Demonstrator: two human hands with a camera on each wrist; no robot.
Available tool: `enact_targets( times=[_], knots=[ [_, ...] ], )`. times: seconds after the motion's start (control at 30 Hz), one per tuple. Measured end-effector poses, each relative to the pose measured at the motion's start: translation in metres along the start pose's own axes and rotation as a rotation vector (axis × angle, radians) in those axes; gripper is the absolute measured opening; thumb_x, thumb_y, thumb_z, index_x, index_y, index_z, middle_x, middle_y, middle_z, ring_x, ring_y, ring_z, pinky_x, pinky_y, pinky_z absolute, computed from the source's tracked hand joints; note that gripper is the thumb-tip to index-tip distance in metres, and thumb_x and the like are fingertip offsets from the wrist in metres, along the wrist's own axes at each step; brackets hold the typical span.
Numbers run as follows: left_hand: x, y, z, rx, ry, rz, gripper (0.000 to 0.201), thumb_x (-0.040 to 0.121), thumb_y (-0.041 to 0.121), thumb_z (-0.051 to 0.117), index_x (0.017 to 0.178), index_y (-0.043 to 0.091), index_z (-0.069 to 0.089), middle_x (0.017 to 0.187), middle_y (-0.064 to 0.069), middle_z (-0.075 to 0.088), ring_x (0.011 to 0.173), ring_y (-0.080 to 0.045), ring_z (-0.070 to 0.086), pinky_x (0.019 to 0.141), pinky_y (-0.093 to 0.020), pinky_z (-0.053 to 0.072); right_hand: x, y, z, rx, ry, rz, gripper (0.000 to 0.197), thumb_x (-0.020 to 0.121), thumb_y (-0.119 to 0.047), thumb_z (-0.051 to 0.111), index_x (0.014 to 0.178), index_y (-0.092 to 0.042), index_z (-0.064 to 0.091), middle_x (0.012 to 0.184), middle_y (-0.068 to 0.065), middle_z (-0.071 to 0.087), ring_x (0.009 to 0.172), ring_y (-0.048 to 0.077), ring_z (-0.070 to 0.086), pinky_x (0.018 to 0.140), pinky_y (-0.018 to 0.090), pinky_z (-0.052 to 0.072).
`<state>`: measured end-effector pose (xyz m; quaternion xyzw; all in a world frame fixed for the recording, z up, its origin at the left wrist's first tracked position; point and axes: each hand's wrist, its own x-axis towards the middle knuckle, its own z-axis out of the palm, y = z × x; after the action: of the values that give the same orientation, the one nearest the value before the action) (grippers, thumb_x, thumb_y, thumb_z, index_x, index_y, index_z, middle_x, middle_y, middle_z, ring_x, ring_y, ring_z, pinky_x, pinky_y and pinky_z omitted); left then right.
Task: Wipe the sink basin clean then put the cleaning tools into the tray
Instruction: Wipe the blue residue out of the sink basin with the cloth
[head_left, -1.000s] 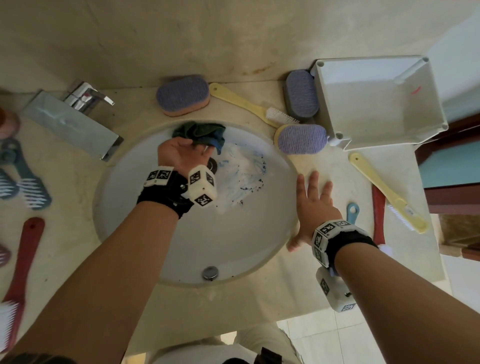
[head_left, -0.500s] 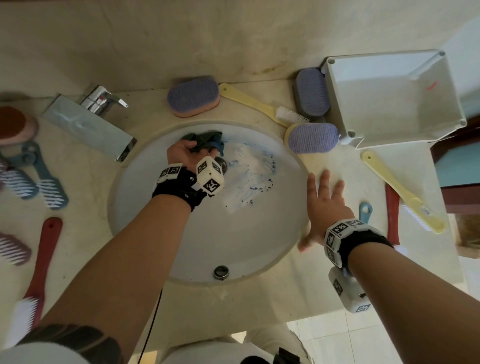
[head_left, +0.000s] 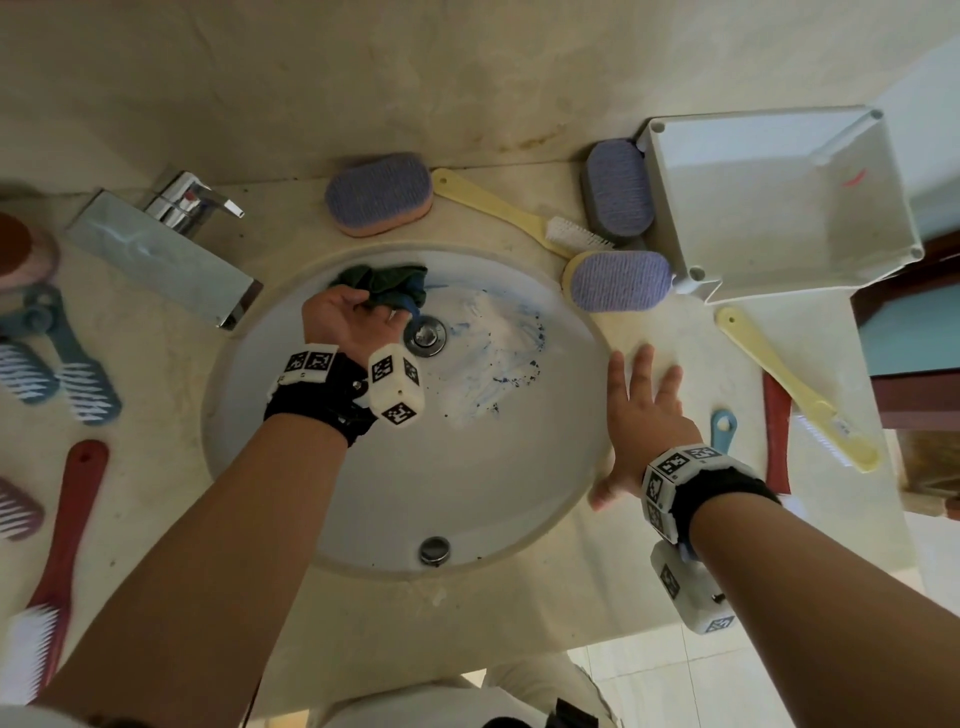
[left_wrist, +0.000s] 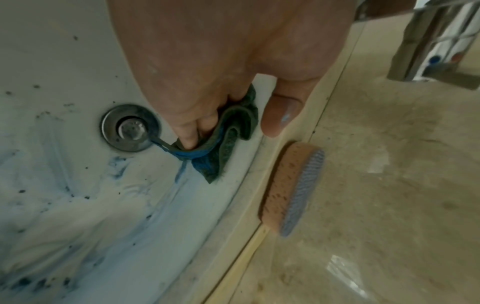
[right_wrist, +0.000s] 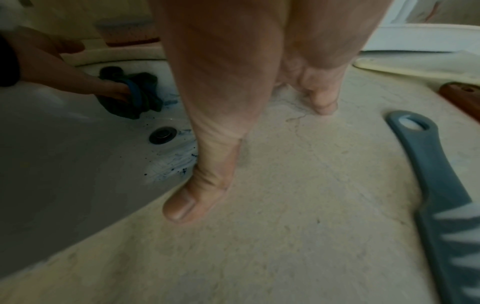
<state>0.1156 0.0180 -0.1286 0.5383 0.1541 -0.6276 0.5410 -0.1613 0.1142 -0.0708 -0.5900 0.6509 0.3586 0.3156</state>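
Your counter (head_left: 171, 332) runs around the sink (head_left: 363, 493), whose oval basin carries blue smears (head_left: 498, 343) and dark specks to the right of the drain (head_left: 426, 335). The tray (head_left: 675, 208) sits at the far right corner of the counter, with nothing in it that you can see. A faucet (head_left: 176, 244) stands at the far left of the basin.

Your left hand (head_left: 348, 319) is down in the far part of the basin, fingers curled around a bunched dark green cloth (head_left: 389, 288), pressing it to the porcelain just beside the drain. Your right hand (head_left: 641, 415) lies flat on the counter at the basin's right rim, fingers spread and thumb at the edge, holding nothing.

Three sponges lie on the counter: one (head_left: 379, 195) behind the basin, one (head_left: 618, 195) touching the tray's left wall, one (head_left: 621, 280) at the rim by the tray's near corner. A yellow brush (head_left: 498, 210) lies between them. Another yellow brush (head_left: 795, 389), a red brush (head_left: 776, 426) and a blue brush (right_wrist: 428, 174) lie right of your right hand. More brushes (head_left: 57, 545) lie on the left.
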Motion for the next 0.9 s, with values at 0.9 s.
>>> enact_targets(
  times=[0.9],
  knots=[
    [-0.002,0.003,0.004,-0.05,-0.001,-0.011,0.065,0.057,0.0,0.043,0.122,0.003,0.053,0.129,-0.015,0.053,0.119,-0.033,0.053,0.104,-0.05,0.038,-0.001,0.002,0.0,-0.016,0.002,-0.011,0.165,0.048,-0.047,0.093,0.142,-0.014,-0.038,0.147,0.017,-0.045,0.138,0.052,-0.025,0.112,0.056,0.026]
  ],
)
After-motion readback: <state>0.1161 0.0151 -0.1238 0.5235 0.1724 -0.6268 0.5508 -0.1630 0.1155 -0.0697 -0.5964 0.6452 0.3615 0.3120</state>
